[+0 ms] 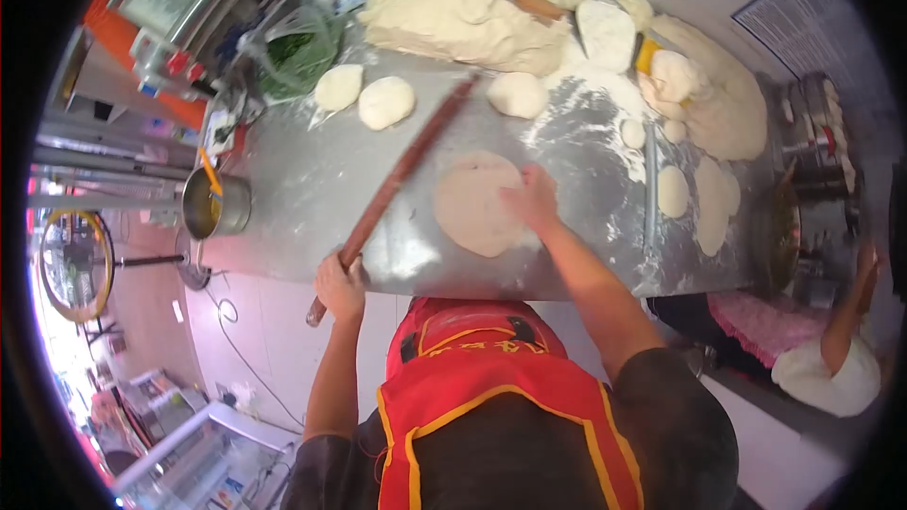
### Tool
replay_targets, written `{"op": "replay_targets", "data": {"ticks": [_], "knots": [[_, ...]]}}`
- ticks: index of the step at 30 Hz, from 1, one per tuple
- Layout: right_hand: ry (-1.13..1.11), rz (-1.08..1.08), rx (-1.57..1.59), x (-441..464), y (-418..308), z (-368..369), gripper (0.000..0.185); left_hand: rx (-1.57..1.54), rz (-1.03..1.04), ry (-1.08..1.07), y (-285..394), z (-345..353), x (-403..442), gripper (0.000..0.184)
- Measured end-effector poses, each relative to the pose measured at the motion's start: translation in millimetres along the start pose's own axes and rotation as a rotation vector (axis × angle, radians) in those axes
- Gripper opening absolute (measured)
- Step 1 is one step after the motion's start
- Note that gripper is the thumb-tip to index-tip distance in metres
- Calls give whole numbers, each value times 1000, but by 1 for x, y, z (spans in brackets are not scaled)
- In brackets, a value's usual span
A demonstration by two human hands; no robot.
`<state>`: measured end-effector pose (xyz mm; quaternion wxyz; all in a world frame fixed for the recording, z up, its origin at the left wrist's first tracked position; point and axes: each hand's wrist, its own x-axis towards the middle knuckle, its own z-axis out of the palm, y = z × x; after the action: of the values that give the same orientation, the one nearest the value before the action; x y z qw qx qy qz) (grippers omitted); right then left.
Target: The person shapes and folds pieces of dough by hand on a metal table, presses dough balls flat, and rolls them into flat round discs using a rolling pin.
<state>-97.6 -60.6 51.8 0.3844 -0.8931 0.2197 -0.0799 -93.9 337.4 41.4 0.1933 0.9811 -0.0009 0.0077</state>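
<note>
A long dark red rolling pin slants over the metal table, its upper part blurred. My left hand is closed around it near its lower end. On the table in front of me lies a flat round sheet of dough. My right hand is at the right edge of that sheet, with fingers apart and blurred, touching or just over it. Behind the sheet sit round dough pieces and a big dough slab.
The metal table bears scattered flour. At its right are more dough, small flat pieces and a thin rod. A pot and a bag of greens stand left. Another person is at the right.
</note>
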Motion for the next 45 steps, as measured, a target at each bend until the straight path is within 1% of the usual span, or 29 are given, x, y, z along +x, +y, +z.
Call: {"op": "replay_targets", "data": {"ticks": [1,3,4,5,7,8,10,11,13,14,15,17,18,19,21,22,24,25,27,29,31,34,35,37,38,40,41,42,45], "knots": [[-17,-17,-90,5,0,5,43,-17,-38,14,2,3,4,40],[-145,12,-100,16,8,8,43,-20,20,68,13,9,13,43],[-209,27,-102,18,7,7,43,23,121,146,30,9,16,42],[-135,-48,-49,12,4,11,40,74,218,229,47,8,19,42],[7,-199,48,-7,-23,4,35,-431,188,-88,111,-5,22,38],[-44,-134,130,-10,-32,-12,33,-675,160,-255,137,-5,22,36],[-144,2,302,-16,-52,-49,28,-846,64,-466,175,4,24,34],[-181,18,416,-20,-53,-73,26,-926,10,-573,188,10,23,34],[-140,14,429,-29,-49,-120,21,-852,184,-489,203,21,18,32],[-62,44,398,-37,-57,-149,22,-817,266,-444,209,26,14,31],[11,76,365,-45,-66,-179,23,-746,299,-444,218,20,9,29],[60,118,235,-55,-61,-229,22,-409,628,-472,209,46,-7,38],[92,69,92,-57,-63,-245,19,-234,788,-484,204,54,-16,42],[126,15,-52,-56,-60,-255,16,-165,951,-524,208,51,-27,47],[138,-43,-424,-53,-20,-246,15,-29,1278,-593,219,49,-52,59],[142,-77,-611,-56,2,-234,14,-44,1330,-666,221,54,-60,61],[47,48,-653,-74,39,-202,15,-78,1428,-817,218,65,-74,67],[3,106,-674,-83,56,-185,16,-42,1409,-772,217,71,-72,67],[-110,48,-696,-117,77,-147,29,30,1365,-683,221,86,-60,66],[37,-46,-455,-147,52,-109,26,68,1140,-603,227,72,-26,65],[236,-412,-264,-166,56,-64,28,141,1076,-335,206,95,14,63],[-229,29,-92,-155,-11,-56,33,212,915,-207,206,58,44,59],[-138,-60,-82,-155,-9,-53,37,142,908,-167,205,51,43,57],[48,-237,-60,-154,7,-54,48,-72,783,-376,184,60,17,57],[8,-234,-178,-155,12,-57,53,-182,714,-476,177,62,2,57],[-75,-229,-418,-162,22,-64,62,-274,719,-415,184,56,-35,59],[-116,-244,-448,-170,45,-50,70,-337,473,-645,195,46,-46,54],[-127,-271,-472,-168,44,-48,70,-398,218,-861,209,35,-49,50],[-185,-337,-520,-160,34,-40,70,-228,174,-1062,223,27,-44,38]]}}
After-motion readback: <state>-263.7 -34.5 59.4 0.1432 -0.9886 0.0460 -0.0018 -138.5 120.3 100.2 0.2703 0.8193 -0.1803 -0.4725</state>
